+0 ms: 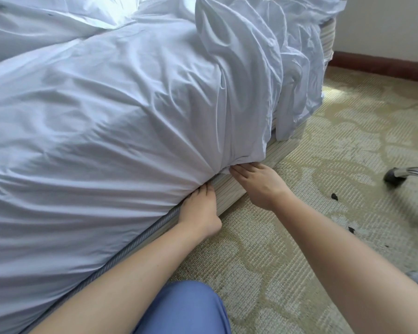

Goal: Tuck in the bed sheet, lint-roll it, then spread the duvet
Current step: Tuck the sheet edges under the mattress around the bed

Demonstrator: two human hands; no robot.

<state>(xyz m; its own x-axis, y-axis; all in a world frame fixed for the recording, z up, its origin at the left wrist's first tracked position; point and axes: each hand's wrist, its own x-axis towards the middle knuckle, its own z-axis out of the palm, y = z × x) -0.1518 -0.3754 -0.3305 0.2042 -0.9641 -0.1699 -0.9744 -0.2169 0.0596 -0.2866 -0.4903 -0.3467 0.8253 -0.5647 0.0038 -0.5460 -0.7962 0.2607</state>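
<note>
Tucking stage, seen from the head camera. The white bed sheet (111, 141) is drawn over the mattress, whose lower edge runs diagonally from lower left to the upper right of the view, above the striped bed base (229, 191). Both hands lie at this seam. The left hand (199, 210) has its fingers straight, tips pushed under the mattress edge where the sheet is already taut. The right hand (257, 183), also flat-fingered, presses against a gathered fold of sheet just beyond, further along the seam. Neither hand grasps anything. Untucked cloth hangs loose to the right of the right hand, toward the far corner (297, 92), so the next tuck probably proceeds that way, right hand nearer. Patterned carpet (299, 213) lies below.
</note>
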